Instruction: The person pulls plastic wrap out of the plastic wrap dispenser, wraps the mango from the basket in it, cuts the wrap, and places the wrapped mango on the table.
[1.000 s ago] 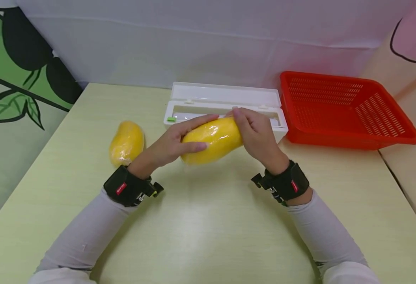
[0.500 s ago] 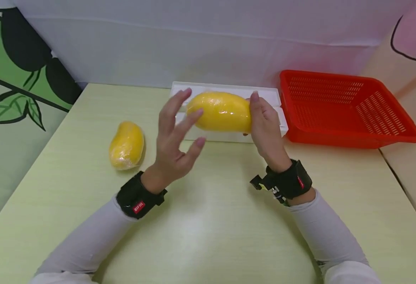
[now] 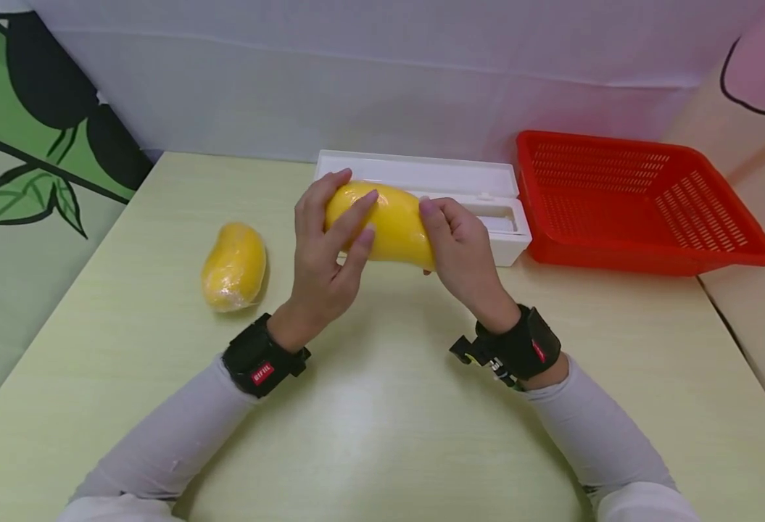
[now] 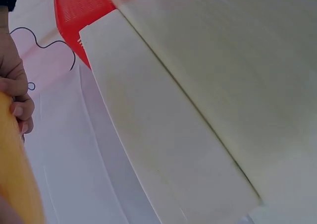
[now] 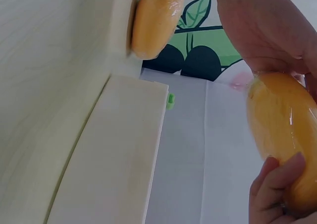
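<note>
A yellow mango (image 3: 389, 226) in shiny clear film is held up between both hands, in front of a white lidded box (image 3: 509, 235). My left hand (image 3: 320, 254) grips its left end, fingers spread over the top and thumb on the near side. At the other end my right hand (image 3: 465, 254) holds it, thumb on top and fingers underneath. In the right wrist view the mango (image 5: 280, 117) shows its film, with fingertips (image 5: 292, 169) pressed on its side. A second wrapped mango (image 3: 233, 267) lies on the table to the left.
The box's long lid (image 3: 421, 168) stands raised at the back; the hands and mango hide its left part. A green slider (image 5: 170, 101) shows at its edge in the right wrist view. Right of it sits a red perforated basket (image 3: 643, 250). A cloth wall backs the table (image 3: 369, 406).
Both hands first held the mango lower; the left hand then came off it as the right raised it. Now the left grips it again, and the mango is slightly lower, tilted down to the right.
</note>
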Motion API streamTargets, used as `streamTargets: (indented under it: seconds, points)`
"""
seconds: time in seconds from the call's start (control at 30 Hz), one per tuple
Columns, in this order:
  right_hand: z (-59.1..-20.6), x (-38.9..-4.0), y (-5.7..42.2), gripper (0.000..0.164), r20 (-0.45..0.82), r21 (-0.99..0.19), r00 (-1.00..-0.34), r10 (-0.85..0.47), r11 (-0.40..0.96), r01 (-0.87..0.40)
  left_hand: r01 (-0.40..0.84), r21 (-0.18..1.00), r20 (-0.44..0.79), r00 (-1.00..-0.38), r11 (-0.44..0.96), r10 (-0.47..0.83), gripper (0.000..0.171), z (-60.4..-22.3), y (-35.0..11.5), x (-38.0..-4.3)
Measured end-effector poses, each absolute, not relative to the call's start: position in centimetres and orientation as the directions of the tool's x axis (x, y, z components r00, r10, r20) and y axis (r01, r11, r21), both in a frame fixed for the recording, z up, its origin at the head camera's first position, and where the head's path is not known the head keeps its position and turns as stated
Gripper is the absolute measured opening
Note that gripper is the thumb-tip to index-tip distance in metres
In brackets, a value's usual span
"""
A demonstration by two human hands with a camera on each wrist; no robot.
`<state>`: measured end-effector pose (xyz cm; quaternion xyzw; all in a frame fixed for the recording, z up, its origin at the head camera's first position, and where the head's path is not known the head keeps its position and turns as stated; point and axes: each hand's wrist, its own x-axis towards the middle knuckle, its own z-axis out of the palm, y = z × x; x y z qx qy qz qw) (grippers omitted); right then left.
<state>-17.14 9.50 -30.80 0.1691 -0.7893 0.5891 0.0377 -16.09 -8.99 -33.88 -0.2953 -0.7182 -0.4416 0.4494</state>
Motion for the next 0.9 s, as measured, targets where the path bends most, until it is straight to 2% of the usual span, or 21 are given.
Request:
streamTargets:
  seconds: [0.13, 0.27, 0.37, 0.5, 0.63, 0.7, 0.77, 0.9]
  points:
    - [-30.8, -16.8, 9.5, 0.031, 0.342, -0.881, -0.910, -0.235, 0.258, -0.397, 0.796, 0.510, 0.850, -0.525, 0.325, -0.047, 0.040, -33.4, -9.4, -16.1]
    - [-31.0, -16.6, 9.5, 0.031, 0.398, -0.850, -0.881, -0.258, 0.258, -0.459, 0.748, 0.634, 0.772, -0.627, 0.197, -0.102, 0.033, -33.1, -9.8, -16.0]
    - [-31.0, -16.6, 9.6, 0.046, 0.429, -0.835, -0.862, -0.271, 0.244, -0.493, 0.697, 0.705, 0.709, -0.697, 0.131, -0.108, 0.031, -32.9, -10.0, -15.8]
    - [-30.9, -16.7, 9.8, 0.072, 0.474, -0.811, -0.833, -0.285, 0.227, -0.539, 0.632, 0.774, 0.632, -0.772, 0.022, -0.060, 0.040, -32.6, -10.5, -15.7]
    - [-30.8, -16.9, 10.0, 0.079, 0.492, -0.798, -0.819, -0.295, 0.223, -0.560, 0.577, 0.809, 0.583, -0.812, -0.110, 0.032, 0.052, -32.3, -10.9, -15.9]
    - [-30.7, -17.0, 10.2, 0.077, 0.489, -0.796, -0.819, -0.299, 0.232, -0.560, 0.546, 0.823, 0.562, -0.823, -0.160, 0.083, 0.061, -32.2, -11.1, -16.0]
    - [-30.6, -17.0, 10.4, 0.067, 0.475, -0.798, -0.828, -0.298, 0.250, -0.548, 0.510, 0.840, 0.535, -0.835, -0.187, 0.129, 0.069, -32.2, -11.2, -15.9]
    - [-30.5, -17.0, 10.9, 0.037, 0.438, -0.809, -0.850, -0.291, 0.285, -0.514, 0.443, 0.884, 0.466, -0.863, -0.149, 0.197, 0.068, -32.3, -11.3, -15.9]
